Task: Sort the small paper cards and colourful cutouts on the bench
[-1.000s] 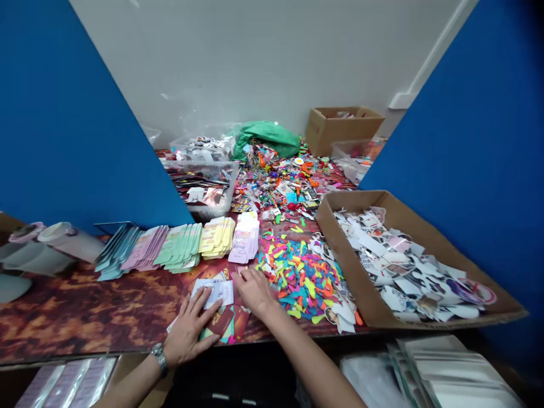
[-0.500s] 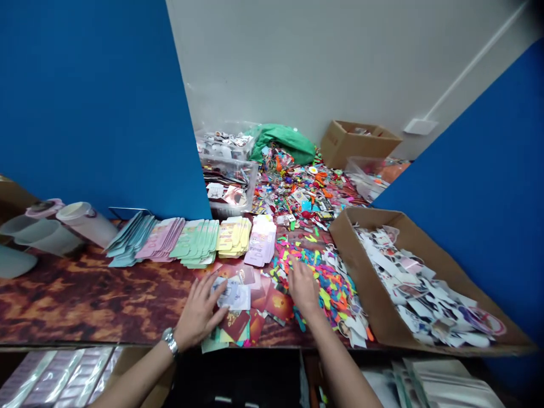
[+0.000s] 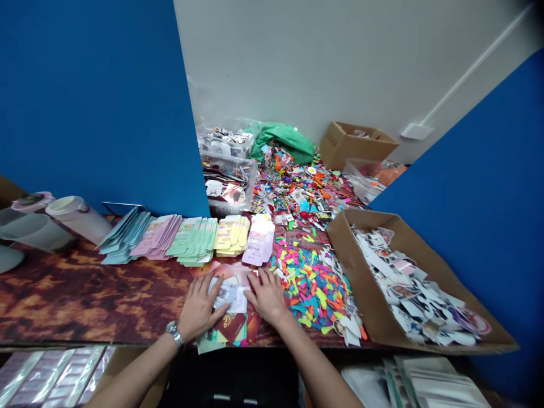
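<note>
My left hand (image 3: pixel 198 309), with a metal watch (image 3: pixel 175 334) at the wrist, lies with fingers apart at the left edge of some pale printed cards (image 3: pixel 229 292). My right hand (image 3: pixel 268 299) rests palm down on the right side of the same spread, fingers stretched out. Just below the pale cards are a dark red card (image 3: pixel 230 325) and some greenish papers (image 3: pixel 208 344) at the table's front edge. Beyond the right hand spreads a heap of small bright plastic pieces (image 3: pixel 321 286). What lies under both palms is hidden.
Purple packets (image 3: pixel 258 243), yellow packets (image 3: pixel 232 235), green packets (image 3: pixel 193 241), pink packets (image 3: pixel 157 238) and blue packets (image 3: pixel 123 238) stand in a row behind. A cardboard box (image 3: pixel 355 283) of paper cutouts bounds the right; plastic containers (image 3: pixel 79 218) stand left.
My right hand has moved left from the bright plastic pieces to the cards. The left hand stays beside the cards. The view has shifted slightly.
</note>
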Available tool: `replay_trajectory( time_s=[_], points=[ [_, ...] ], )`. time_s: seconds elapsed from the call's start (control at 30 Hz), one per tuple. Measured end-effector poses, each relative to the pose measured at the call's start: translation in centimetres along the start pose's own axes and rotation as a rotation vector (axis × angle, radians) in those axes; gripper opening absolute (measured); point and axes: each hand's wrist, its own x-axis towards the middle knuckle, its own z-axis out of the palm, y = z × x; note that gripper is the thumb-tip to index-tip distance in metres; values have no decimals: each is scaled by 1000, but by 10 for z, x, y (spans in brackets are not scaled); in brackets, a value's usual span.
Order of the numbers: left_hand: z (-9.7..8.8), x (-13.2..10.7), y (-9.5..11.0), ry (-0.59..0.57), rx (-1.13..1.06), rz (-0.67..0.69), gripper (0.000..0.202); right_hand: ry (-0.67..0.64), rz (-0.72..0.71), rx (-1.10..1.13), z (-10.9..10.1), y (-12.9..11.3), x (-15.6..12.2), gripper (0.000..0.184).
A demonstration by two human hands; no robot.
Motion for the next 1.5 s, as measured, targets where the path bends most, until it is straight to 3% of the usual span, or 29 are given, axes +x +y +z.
replay_trajectory(
  time_s=[0.2,0.43,0.77,0.93,1.0,1.17,1.33,1.4,1.5],
  points=[
    [1,1,-4,-1,1,13,64,15,-8,1,-7,2,7,49],
    [14,5,-9,7,24,-19,72,63,-34,-30,7,-7,13,52],
    [-4,0,-8,-35,-16,56,71,77,-49,-12,10,-9,12,50],
    [-6,0,-15,-11,8,46,71,125,-4,-90,2,-23,14,51],
    [-4,-2,-18,-1,23,54,71,125,-43,-82,-1,-34,19,47],
    [2,-7,-25,10,43,77,72,-11,-327,64,1,-70,58,40],
    [-15,-27,-17,35,55,46,71,-85,-364,82,14,-83,87,40],
    [-26,-41,-6,53,70,121,74,-93,-375,82,17,-83,88,40],
    [-28,-56,11,72,146,392,69,-87,-392,81,19,-81,86,39]
  ],
)
